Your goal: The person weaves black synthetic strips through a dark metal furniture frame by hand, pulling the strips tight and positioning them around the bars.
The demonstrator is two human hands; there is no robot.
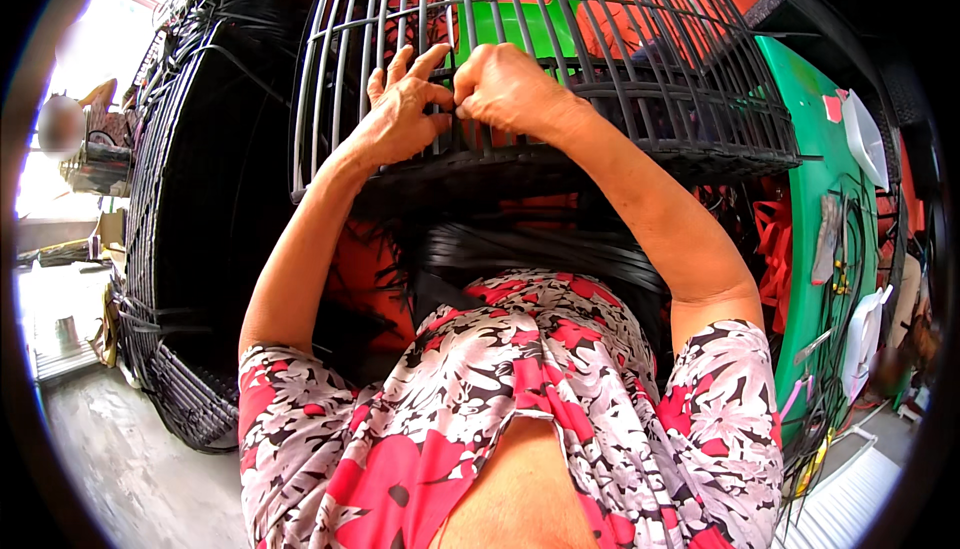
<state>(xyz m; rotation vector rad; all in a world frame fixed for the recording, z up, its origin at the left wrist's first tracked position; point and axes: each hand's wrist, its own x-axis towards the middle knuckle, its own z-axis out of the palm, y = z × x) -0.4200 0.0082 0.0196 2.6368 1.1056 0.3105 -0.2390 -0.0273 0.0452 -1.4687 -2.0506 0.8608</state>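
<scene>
A dark, half-woven basket frame of upright black plastic-wrapped ribs [560,39] stands in front of the person, its woven base band level with the wrists. The left hand [402,109] lies against the ribs with fingers loosely spread and raised, thumb meeting the other hand. The right hand [508,84] is curled into a near fist, fingertips pinching a thin black strand at the ribs, touching the left thumb. Loose black weaving strips [540,249] lie bunched in the lap below. A green plastic surface [815,159] stands to the right, and a stack of finished black woven baskets [200,199] rises at left.
</scene>
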